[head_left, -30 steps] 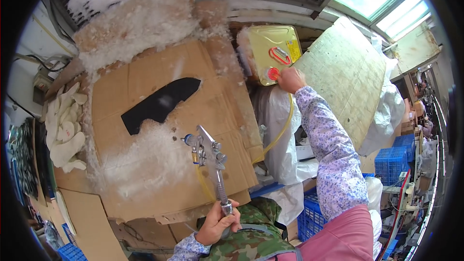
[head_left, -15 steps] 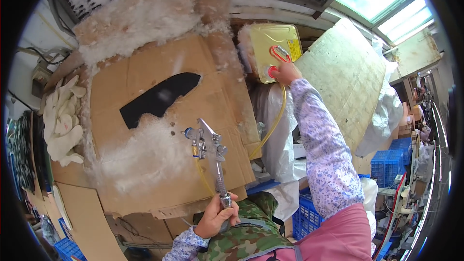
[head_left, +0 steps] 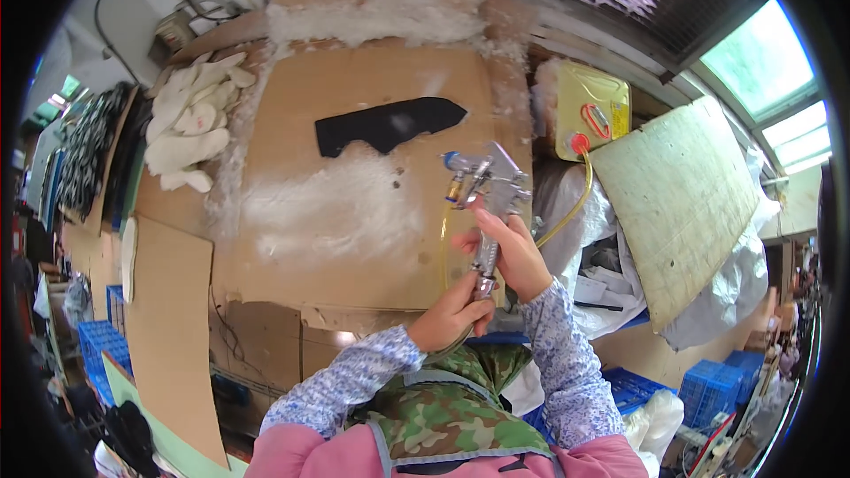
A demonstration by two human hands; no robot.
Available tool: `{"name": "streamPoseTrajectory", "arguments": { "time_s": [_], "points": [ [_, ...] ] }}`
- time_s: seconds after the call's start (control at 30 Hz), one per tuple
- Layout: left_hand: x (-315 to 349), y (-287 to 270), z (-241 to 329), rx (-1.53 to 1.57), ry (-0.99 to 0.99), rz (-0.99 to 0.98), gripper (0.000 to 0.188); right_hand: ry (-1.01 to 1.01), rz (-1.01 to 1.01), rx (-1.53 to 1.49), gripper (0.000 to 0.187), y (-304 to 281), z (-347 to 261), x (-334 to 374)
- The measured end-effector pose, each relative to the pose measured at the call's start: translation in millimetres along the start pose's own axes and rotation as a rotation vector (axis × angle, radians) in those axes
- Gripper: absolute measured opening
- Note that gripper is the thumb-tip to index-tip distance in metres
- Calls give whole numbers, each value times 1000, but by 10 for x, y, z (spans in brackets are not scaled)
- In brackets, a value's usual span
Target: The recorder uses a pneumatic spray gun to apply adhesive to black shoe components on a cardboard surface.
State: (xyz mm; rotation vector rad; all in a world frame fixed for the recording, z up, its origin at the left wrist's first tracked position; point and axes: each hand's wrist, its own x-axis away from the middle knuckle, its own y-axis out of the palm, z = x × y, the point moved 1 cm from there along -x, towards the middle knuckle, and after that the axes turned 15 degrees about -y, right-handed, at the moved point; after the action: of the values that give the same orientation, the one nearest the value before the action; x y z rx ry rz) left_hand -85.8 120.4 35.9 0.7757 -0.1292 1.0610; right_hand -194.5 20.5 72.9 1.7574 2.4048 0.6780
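A silver spray gun (head_left: 496,184) with a blue nozzle end is held over the right part of the cardboard sheet. My left hand (head_left: 450,313) grips the bottom of its handle. Higher up, my right hand (head_left: 512,252) has its fingers wrapped about the handle, just below the gun's body. A black, shaped flat piece (head_left: 390,124) lies on the cardboard (head_left: 292,88) beyond the gun. From the red cap of a yellow metal can (head_left: 567,106) at the far right runs a yellow hose (head_left: 571,212), passing behind my right hand.
White shaped pieces (head_left: 190,119) are heaped left of the cardboard. A stained pale board (head_left: 677,204) leans at the right over white plastic sheeting (head_left: 753,257). White fluffy residue (head_left: 328,212) coats part of the cardboard. Blue crates (head_left: 708,394) stand at the lower right.
My right hand has left the can's red cap and come to the spray gun's handle, which my left hand still holds. The view has shifted, so the worktable appears farther right.
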Motion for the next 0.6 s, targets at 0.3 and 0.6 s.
{"name": "streamPoseTrajectory", "arguments": {
  "time_s": [0.3, 0.6],
  "points": [
    [-232, -479, 95, -40, 61, -23, 19, 18, 90, 109, 25, 369, 207, -576],
    [-136, -2367, 907, -1273, 576, 597, 20, 6, 19, 538, 32, 896, 583, -1254]
  ]
}}
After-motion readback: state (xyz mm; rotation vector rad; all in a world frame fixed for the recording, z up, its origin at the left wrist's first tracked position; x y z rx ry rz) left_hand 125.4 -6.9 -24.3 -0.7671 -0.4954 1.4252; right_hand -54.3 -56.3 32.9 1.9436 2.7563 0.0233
